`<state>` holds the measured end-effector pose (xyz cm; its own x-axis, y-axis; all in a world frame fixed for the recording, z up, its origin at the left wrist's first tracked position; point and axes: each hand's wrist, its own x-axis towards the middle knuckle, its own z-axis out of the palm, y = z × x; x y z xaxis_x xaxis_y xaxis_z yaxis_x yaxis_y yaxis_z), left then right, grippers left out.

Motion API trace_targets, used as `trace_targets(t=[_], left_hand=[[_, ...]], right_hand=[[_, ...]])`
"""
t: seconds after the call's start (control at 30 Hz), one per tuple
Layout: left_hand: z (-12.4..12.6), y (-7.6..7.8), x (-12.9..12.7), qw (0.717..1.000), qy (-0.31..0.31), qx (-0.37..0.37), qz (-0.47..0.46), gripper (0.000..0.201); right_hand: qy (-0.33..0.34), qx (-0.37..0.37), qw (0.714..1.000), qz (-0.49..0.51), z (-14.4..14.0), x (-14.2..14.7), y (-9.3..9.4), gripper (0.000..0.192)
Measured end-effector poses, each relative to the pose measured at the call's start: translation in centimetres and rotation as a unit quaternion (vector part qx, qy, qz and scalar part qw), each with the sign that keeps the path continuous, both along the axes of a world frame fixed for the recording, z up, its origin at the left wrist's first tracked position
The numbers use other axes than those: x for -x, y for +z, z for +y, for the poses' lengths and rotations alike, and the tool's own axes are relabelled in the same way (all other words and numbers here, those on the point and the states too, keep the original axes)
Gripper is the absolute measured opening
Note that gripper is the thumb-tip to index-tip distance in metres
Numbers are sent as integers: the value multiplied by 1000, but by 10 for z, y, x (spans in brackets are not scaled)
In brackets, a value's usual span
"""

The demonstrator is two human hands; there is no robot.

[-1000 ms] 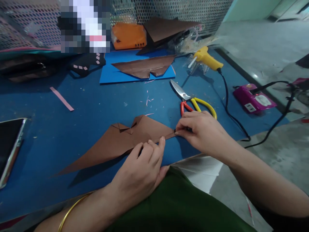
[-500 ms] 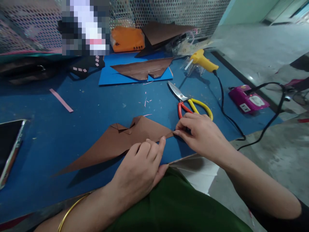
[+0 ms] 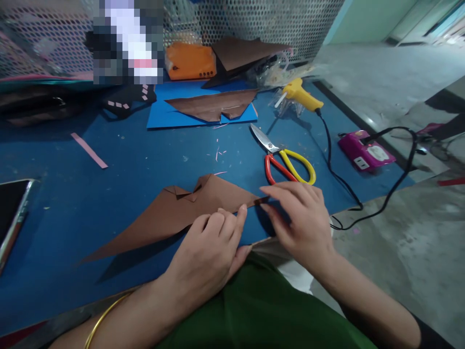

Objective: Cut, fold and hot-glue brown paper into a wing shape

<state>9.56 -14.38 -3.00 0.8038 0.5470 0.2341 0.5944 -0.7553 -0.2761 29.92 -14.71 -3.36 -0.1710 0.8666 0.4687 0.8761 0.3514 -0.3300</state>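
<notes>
Two bare hands work on a folded brown paper piece (image 3: 181, 213) lying flat on the blue table (image 3: 109, 189), near its front edge. It is a long, pointed, wing-like shape with small folded notches along its upper edge and a narrow tip at the right. Fingers of the left hand (image 3: 209, 252) are curled together, their tips pressing down on the paper's lower edge. At the tip, the right hand (image 3: 301, 218) has its fingers loosely spread; whether they pinch the tip cannot be told. Just beyond lie red-and-yellow scissors (image 3: 286, 162). A phone (image 3: 12, 213) is cut off at the left.
</notes>
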Motion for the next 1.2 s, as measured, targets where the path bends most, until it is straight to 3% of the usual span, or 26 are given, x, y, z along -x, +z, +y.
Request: trace_targets(t=[0.17, 0.3, 0.5, 0.77, 1.0, 1.2], left_hand=[[-1, 0, 1, 1000, 1, 17, -3, 49], [0, 0, 1, 1000, -6, 12, -3, 49], [3, 2, -1, 1000, -7, 3, 4, 53], [-1, -4, 3, 1000, -2, -1, -30, 55], [-7, -7, 6, 999, -3, 1, -44, 53], [-14, -5, 26, 998, 20, -5, -63, 55]], right_hand=[[121, -8, 988, -92, -22, 15, -11, 35], [92, -26, 978, -186, -32, 22, -17, 43], [41, -53, 957, -283, -31, 25, -7, 44], [11, -15, 958, -286, -31, 24, -10, 48], [105, -1, 972, -212, -27, 33, -10, 45], [81, 6, 974, -213, -28, 44, -6, 44]])
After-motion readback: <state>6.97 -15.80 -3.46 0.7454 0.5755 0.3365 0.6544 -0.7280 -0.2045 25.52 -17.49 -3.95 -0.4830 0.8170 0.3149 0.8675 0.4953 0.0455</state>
